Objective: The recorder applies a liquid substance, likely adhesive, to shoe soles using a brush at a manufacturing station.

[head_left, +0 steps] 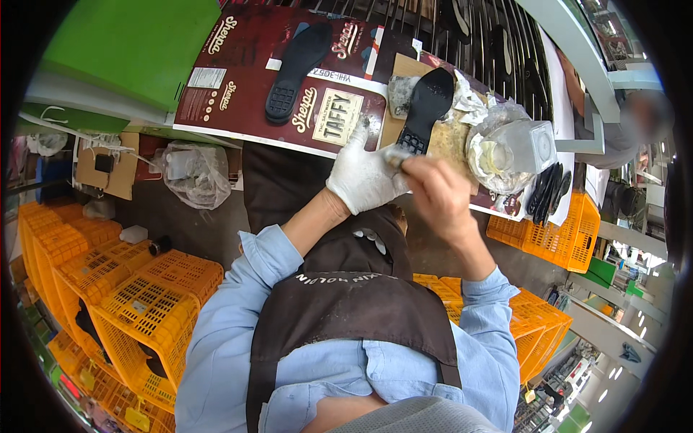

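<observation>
Gripping flat black rubber shoe sole point(426, 108) heel: your white-gloved left hand point(363, 177); bare right hand point(438, 189) clenched on small tool, kind unclear.

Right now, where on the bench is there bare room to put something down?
Free: the flattened carton left of the loose sole, and between that sole and the gloved left hand. Crowded: around the right hand, where the second sole, the glue tub and crumpled paper sit close.
</observation>
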`<state>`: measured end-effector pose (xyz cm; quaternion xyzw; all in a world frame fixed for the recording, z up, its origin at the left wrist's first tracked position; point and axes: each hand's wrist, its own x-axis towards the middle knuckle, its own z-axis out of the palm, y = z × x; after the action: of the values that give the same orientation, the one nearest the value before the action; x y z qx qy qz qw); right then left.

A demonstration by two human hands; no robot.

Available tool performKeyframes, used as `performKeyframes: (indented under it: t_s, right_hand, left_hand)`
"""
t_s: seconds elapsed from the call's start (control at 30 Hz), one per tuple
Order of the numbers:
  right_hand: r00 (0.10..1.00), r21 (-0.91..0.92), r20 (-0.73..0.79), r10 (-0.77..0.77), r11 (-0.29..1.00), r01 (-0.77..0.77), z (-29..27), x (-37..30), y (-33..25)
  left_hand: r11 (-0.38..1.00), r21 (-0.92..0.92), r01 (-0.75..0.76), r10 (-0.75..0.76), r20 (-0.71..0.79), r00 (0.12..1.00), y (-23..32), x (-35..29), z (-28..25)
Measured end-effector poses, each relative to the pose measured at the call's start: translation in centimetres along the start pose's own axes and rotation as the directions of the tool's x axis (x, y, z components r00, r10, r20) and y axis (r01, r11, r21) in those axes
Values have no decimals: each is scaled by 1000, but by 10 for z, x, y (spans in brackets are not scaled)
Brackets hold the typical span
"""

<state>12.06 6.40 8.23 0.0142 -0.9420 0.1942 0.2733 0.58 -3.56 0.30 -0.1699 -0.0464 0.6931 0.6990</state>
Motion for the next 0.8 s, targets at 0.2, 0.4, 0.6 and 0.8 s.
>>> performKeyframes:
  t_s: [0.2,0.4,0.6,0.8]
  right_hand:
    - [831,241,36,555,803,-546,-17,16,-2]
    - [755,111,-50,653,755,-646,-5,18,71]
    - [718,259,2,696,693,-673,-4,14,66]
    - [767,-79,-271,582,780,-621,-12,19,117]
  left_hand:
    - [1000,28,-4,1,86,996,-7,-7,11]
    - [998,-53,13,-8,101,995,-12,2,12]
    - [999,-43,-7,11,85,996,-15,2,8]
    - [997,-73,-2,8,80,997,-15,12,-13]
